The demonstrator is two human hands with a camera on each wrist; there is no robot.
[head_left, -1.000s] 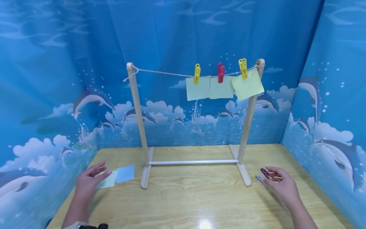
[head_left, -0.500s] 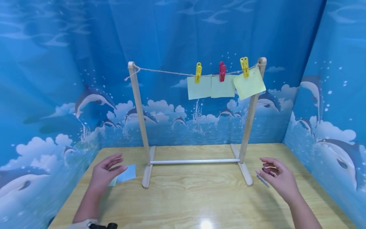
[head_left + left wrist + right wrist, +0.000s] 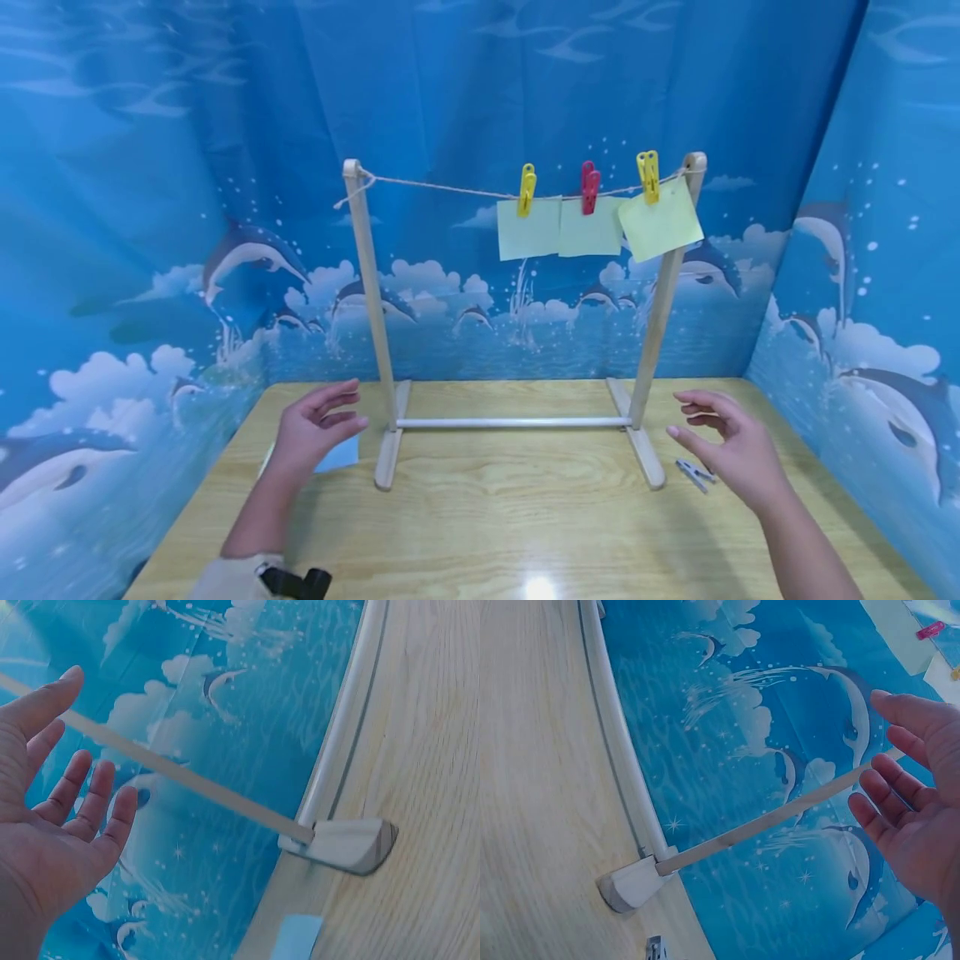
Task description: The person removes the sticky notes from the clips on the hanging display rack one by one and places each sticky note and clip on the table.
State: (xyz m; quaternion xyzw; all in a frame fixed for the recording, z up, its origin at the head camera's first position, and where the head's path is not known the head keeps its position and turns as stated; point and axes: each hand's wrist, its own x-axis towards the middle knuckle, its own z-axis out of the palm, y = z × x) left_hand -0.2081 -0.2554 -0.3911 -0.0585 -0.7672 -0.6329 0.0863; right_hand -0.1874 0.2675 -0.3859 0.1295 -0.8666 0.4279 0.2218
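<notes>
My left hand (image 3: 315, 437) hovers over the table's left side, fingers loosely bent and holding nothing. Behind it a blue paper square (image 3: 339, 454) lies on the table. Only a sliver of a pale green paper (image 3: 267, 458) shows past the forearm. On the right, my right hand (image 3: 735, 450) is raised with relaxed fingers, also holding nothing. Beside it a pale grey-blue clothespin (image 3: 695, 475) lies on the wood. Three pale yellow-green paper notes hang from a string (image 3: 442, 187), held by a yellow clothespin (image 3: 527, 190), a red clothespin (image 3: 589, 187) and another yellow clothespin (image 3: 648, 177).
The string spans a wooden stand with a left post (image 3: 372, 300), a right post (image 3: 660, 321) and a low white crossbar (image 3: 510, 423). Its feet rest on the wood-grain table (image 3: 480, 517). Blue dolphin-print curtains (image 3: 450, 108) enclose the back and sides.
My left hand has moved right and up from over the green paper, then across the blue one. My right hand has lifted slightly away from the clothespins. The hanging notes stay put.
</notes>
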